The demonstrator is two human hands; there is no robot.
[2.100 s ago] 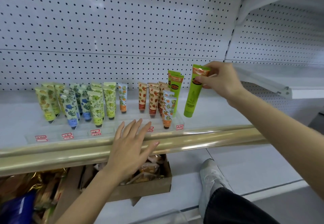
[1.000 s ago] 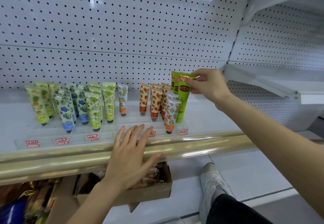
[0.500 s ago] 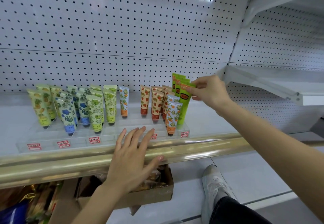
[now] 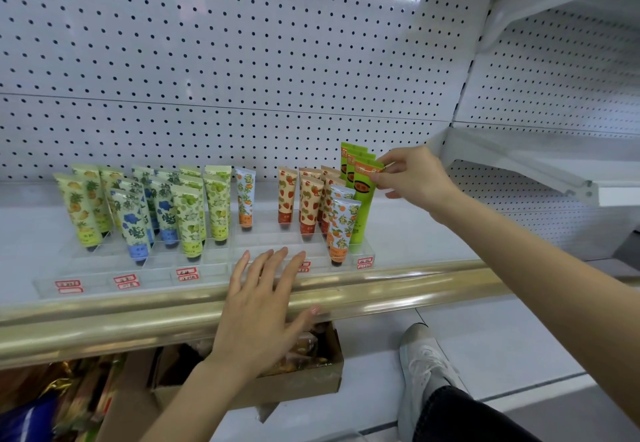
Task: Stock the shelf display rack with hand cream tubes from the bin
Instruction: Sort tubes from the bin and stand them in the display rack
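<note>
Behind the display, a white pegboard wall (image 4: 242,61) rises above a white shelf (image 4: 415,230) edged by a gold rail (image 4: 104,324). On the shelf sits a clear acrylic display rack (image 4: 266,235) with stepped rows and red price labels (image 4: 187,273) along its front. Below the rail, an open cardboard box (image 4: 298,389) holds wrapped packets, and a grey shoe (image 4: 422,365) stands on the floor to its right.

The left hand (image 4: 263,310) lies flat with fingers spread wide over the rail and the rack's front edge; whether it touches them I cannot tell. The right hand (image 4: 415,178) pinches the crimped top of a green hand cream tube (image 4: 363,209), which stands upright, cap down, in the rack's rightmost column, in front of two matching tubes. Beside it stand orange-print tubes (image 4: 341,230), then strawberry tubes (image 4: 308,206), with green, blue and pineapple-print tubes (image 4: 78,213) further left.
</note>
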